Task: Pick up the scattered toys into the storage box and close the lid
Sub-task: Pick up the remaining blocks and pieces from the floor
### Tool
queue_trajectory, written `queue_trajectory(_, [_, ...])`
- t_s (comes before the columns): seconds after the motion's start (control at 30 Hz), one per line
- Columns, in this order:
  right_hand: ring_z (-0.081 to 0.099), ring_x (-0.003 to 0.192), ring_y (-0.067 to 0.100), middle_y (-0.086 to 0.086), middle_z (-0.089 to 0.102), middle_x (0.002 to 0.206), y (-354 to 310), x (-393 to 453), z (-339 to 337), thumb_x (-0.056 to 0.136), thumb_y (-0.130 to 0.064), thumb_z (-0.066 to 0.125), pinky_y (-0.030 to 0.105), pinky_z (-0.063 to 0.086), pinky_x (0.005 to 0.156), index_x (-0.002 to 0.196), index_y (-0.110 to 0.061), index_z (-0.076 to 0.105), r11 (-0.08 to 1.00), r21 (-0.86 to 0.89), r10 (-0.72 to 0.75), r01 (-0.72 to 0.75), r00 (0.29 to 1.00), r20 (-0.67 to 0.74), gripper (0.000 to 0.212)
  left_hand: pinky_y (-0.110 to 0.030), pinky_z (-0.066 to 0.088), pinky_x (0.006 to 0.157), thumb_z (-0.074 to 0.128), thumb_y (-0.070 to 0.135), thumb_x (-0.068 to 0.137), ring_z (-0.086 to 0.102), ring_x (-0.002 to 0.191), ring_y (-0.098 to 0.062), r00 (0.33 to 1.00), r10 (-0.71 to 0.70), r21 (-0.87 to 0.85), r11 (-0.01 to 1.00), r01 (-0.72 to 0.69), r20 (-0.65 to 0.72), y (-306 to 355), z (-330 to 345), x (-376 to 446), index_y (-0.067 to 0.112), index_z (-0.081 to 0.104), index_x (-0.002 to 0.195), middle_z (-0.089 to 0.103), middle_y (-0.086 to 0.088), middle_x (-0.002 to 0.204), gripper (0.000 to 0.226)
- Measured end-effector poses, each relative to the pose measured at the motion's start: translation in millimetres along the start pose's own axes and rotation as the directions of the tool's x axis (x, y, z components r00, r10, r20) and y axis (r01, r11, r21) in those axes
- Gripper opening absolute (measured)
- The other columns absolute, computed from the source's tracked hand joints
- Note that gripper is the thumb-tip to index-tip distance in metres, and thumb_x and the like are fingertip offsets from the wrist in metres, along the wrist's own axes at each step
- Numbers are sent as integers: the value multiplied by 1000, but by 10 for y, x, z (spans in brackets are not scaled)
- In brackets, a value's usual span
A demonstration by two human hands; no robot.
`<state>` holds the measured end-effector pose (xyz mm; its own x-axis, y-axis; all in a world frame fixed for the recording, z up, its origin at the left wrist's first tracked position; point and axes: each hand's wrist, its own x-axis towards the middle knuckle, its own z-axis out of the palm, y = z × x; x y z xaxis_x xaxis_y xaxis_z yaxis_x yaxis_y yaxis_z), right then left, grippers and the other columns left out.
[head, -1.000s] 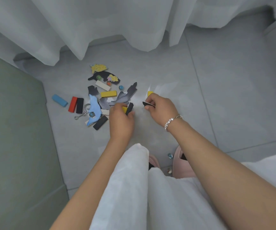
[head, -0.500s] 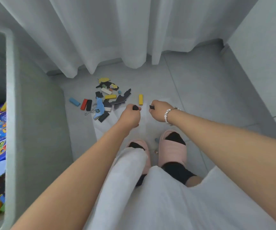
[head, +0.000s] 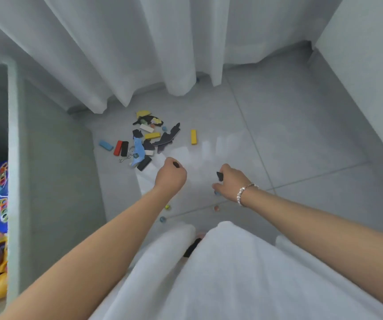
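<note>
A pile of scattered toys (head: 147,139) lies on the grey floor: coloured blocks, flat dark cutouts, a blue figure and a key ring. One yellow block (head: 193,136) lies apart to the right. My left hand (head: 170,174) is closed around a small black block, raised above the floor in front of the pile. My right hand (head: 230,181) grips a flat black piece between its fingers. The grey storage box (head: 12,158) stands open at the left, with a blue board and yellow toys inside.
Several marbles (head: 162,219) lie on the floor near my knees. White curtains (head: 162,54) hang behind the pile. A pale wall (head: 365,77) runs along the right. My white-clad legs fill the lower frame.
Both hands lifted away from the pile with their pieces. My head rose and turned left, so the storage box came into view and the pile looks smaller.
</note>
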<state>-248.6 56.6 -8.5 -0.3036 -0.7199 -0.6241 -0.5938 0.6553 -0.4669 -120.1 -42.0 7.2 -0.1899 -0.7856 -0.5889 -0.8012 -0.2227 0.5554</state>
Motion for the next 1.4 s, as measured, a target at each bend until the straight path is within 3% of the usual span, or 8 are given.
queue_trajectory(0.23, [52, 106, 33, 16, 44, 123, 371, 290, 642, 97, -34, 34, 37, 39, 81, 125, -15, 37, 967, 172, 187, -188, 982, 20, 34, -32, 40, 72, 52, 45, 89, 55, 82, -25, 960, -66, 244, 961, 134, -271, -1024, 342, -70, 24, 42, 125, 45, -4, 116, 43])
queue_trajectory(0.43, [54, 107, 31, 12, 34, 122, 288, 233, 902, 94, -45, 38, 37, 41, 78, 146, -27, 16, 983, -18, 183, -184, 983, -35, 59, -35, 49, 72, 57, 45, 82, 56, 77, -30, 976, -41, 318, 942, 110, -215, -1385, 572, -21, 28, 43, 120, 27, 3, 95, 44])
queue_trajectory(0.77, [64, 83, 31, 11, 55, 106, 405, 369, 1034, 91, -46, 48, 34, 48, 63, 122, -14, 47, 954, -296, -44, -50, 953, -301, 45, -26, 32, 42, 68, 21, 85, 50, 42, -31, 905, 267, 378, 916, -131, -333, -1514, 616, 137, 15, 52, 91, 53, -13, 85, 18])
queue_trajectory(0.9, [49, 30, 22, 5, 53, 57, 489, 411, 1075, 71, -45, 58, 19, 30, 28, 83, -13, 43, 918, -391, -264, 61, 832, -489, 37, -32, 33, 51, 57, 19, 92, 53, 56, -38, 915, 189, 307, 949, -76, -356, -1484, 570, 155, 3, 57, 97, 53, -17, 96, 17])
queue_trajectory(1.1, [47, 31, 20, 5, 53, 58, 615, 461, 1159, 79, -42, 42, 18, 31, 30, 67, -11, 59, 876, -461, -391, 144, 771, -503, 37, -24, 34, 69, 54, 22, 94, 49, 77, -17, 931, 1, -83, 996, -34, -364, -1330, 458, 72, 13, 55, 95, 54, 1, 91, 9])
queue_trajectory(1.27, [51, 63, 19, 1, 55, 74, 448, 460, 970, 89, -34, 58, 28, 37, 59, 86, -9, 57, 955, 297, 137, -1, 888, -438, 26, -19, 36, 48, 47, 20, 98, 41, 51, -9, 972, -233, -696, 700, 159, -11, -939, 334, 252, 14, 53, 93, 54, 1, 71, 10])
queue_trajectory(1.33, [42, 48, 11, 1, 45, 62, 338, 527, 809, 90, -31, 58, 23, 33, 50, 76, -11, 52, 662, 748, 336, -52, 912, -234, 25, -15, 27, 37, 43, 14, 98, 34, 41, -5, 945, -217, -849, 424, 316, 244, -785, 278, 335, 14, 50, 91, 47, 1, 65, 11])
queue_trajectory(1.4, [31, 34, 5, 0, 39, 57, 224, 599, 617, 93, -27, 53, 15, 23, 37, 72, -13, 49, 200, 964, 256, -173, 959, 119, 25, -13, 23, 32, 43, 12, 96, 33, 38, -4, 894, -185, -853, 273, 445, 407, -657, 210, 380, 13, 50, 85, 45, 1, 60, 12])
